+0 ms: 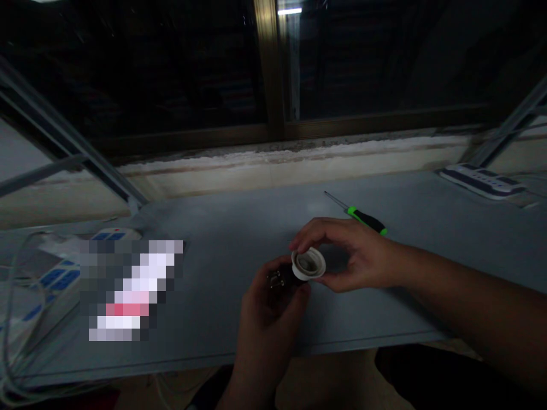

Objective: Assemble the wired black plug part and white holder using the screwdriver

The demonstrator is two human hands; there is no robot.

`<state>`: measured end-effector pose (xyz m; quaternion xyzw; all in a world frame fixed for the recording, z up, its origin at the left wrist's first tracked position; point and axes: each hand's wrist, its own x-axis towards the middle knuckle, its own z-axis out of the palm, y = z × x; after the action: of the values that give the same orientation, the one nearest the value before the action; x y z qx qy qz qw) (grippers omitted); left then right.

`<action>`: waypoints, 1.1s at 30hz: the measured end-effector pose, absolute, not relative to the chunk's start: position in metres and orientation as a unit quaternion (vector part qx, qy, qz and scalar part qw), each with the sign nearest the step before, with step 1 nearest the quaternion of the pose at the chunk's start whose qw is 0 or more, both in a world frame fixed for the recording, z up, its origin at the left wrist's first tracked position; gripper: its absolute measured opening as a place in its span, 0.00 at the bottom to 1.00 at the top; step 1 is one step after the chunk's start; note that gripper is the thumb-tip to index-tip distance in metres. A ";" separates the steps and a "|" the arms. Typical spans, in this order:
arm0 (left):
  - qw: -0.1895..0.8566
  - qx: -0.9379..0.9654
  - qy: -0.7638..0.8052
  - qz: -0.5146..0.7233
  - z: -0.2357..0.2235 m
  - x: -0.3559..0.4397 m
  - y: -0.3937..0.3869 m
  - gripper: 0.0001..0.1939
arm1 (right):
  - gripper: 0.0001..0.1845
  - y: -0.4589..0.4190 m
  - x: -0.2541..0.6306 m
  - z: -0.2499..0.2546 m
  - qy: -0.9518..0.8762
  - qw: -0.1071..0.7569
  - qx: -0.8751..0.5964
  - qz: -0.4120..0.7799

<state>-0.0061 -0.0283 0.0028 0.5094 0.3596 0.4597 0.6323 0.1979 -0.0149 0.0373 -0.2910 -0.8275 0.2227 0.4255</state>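
Over the front of the desk, my left hand [273, 319] is closed around a dark part with metal prongs [277, 279] that looks like a plug. Against it sits a white round cup-shaped piece [308, 264], its hollow opening facing up toward me, like a lamp socket. My right hand [346, 253] grips this white piece by the rim between thumb and fingers. Whether the two pieces are joined is hidden by my fingers. Just beyond my right hand lies a screwdriver [356, 214] with a green and black handle.
On the left of the grey desk [205, 319] are power strips with blue sockets [60, 279], loose cables [6, 341] and a pixelated patch. Another power strip [481, 181] stands at the back right. Metal frame posts [102, 171] and a window ledge [273, 171] border the desk.
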 end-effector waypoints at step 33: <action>0.643 0.495 0.362 0.459 0.007 -0.007 -0.031 0.18 | 0.18 -0.021 0.197 0.046 -0.854 0.402 -0.301 0.135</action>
<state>-0.0068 -0.0306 0.0071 0.4954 0.3616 0.4592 0.6427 0.1966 -0.0206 0.0459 -0.3013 -0.8541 0.1348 0.4019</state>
